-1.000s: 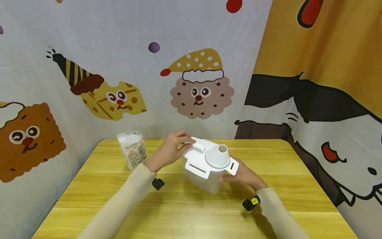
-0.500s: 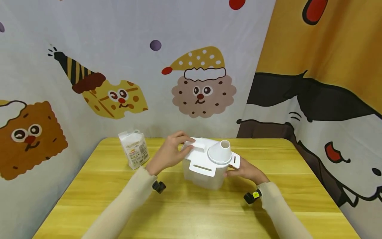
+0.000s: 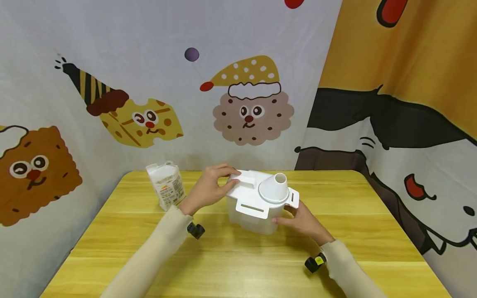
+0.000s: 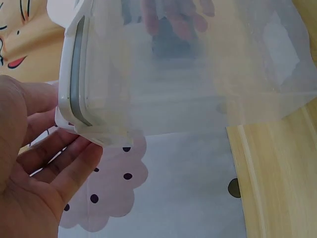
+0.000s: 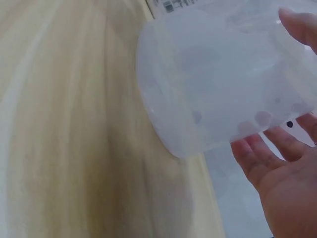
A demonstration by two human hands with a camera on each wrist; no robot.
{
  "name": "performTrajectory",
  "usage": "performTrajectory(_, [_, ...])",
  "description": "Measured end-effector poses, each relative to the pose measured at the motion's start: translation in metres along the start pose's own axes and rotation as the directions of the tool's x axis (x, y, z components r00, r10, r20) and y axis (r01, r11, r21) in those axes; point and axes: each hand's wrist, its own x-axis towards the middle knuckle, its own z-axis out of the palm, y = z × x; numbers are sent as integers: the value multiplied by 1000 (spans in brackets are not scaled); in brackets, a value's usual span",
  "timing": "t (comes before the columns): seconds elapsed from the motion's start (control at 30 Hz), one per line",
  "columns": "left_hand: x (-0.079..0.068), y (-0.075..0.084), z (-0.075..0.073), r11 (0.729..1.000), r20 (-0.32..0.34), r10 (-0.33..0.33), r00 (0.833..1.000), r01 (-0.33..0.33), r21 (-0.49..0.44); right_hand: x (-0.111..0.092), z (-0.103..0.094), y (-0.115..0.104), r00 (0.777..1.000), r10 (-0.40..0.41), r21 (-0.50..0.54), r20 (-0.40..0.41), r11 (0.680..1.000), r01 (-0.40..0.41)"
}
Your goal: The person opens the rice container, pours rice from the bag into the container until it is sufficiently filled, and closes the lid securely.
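Right hand (image 3: 303, 221) farther round container (image 3: 255, 224), spread far-side fingers (image 5: 288, 146) (wrist views only), left hand's (image 3: 209, 188) pinch on lid (image 3: 249, 194)

Fine print (image 3: 171, 193) on the white bag (image 3: 164, 182) is too small to read in the head view, where the container (image 3: 249, 222) hides part of the right hand (image 3: 302, 219) and the lower edge crops both sleeves (image 3: 149, 252), while both wrist views cut off the container

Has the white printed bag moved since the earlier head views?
No; judged against the back-left corner of the table, the bag stands in the same place.
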Motion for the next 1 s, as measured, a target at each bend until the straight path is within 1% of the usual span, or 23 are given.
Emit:
performTrajectory(0.13, [0,3,1,1000,-9,-6,1000,6,-4,-2,1,-1,1000,14,-17,-24,1000,-15])
performTrajectory(0.3, [-3,6,0,998,5,-47,999,47,-39,0,-2,0,1000,28,-1,9,1000,-28])
performTrajectory(0.4, [-6,8,0,998,-4,-58,998,58,-38,2,-6,0,999,24,25,37,999,-25])
performTrajectory(0.57, [-9,12,3,998,-40,-62,997,62,-3,9,-15,4,994,-3,52,107,999,-2])
performTrajectory(0.8, [-14,21,5,998,-94,-63,994,65,21,16,-23,11,981,55,101,185,992,-74])
performTrajectory(1.0, [-19,27,10,994,-129,-39,991,52,93,20,-28,15,970,62,140,236,985,-97])
